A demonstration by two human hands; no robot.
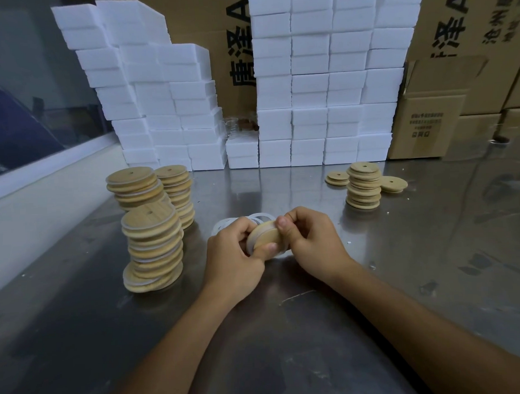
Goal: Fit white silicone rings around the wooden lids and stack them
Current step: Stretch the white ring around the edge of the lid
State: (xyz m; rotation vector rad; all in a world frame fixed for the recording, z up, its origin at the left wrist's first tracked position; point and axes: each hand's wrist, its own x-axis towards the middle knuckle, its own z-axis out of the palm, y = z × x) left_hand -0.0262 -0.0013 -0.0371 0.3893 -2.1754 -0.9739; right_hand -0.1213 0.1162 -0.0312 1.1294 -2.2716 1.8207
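Head view: we're gripping 1 wooden lid (264, 238) with left hand (234, 250) and right hand (310, 239), fingers curled around its white ring (250, 245).

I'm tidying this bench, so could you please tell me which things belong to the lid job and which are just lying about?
Job: held lid, loose rings, ringed stacks, bare lids.
Lying about: foam blocks, cardboard boxes.

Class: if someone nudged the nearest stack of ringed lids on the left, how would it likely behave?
The near stack would probably topple: it is tall and its lids sit offset and tilted. The round lids might then roll or slide on the smooth metal table.
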